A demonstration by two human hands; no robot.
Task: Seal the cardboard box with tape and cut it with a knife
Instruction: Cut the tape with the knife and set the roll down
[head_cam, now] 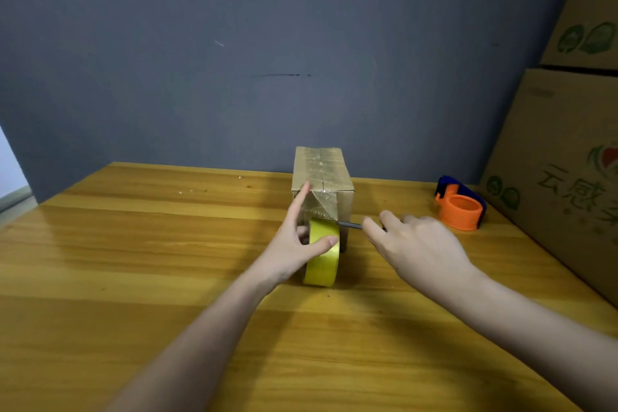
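Your cardboard box stands near the far middle of the wooden table, its top already glossy with tape, and a strip runs down the near face to the yellow tape roll standing on edge just in front of it. That strip looks taut and thin, so it should part easily under a blade, but it will likely cling and curl the moment it goes slack; keep it stretched. The box is small and probably light, stiff at the corners and softer along the flap seam, so brace it at an upper edge rather than pushing on the middle. Your left hand grips the roll, thumb curled over its outer face, while the index finger reaches up to touch the box's near top corner. Your right hand is closed around the knife, whose thin dark blade points left and meets the tape just above the roll. The handle is hidden under your fingers. Off to the right sit an orange and blue tape dispenser and large printed cartons, well apart from the work.
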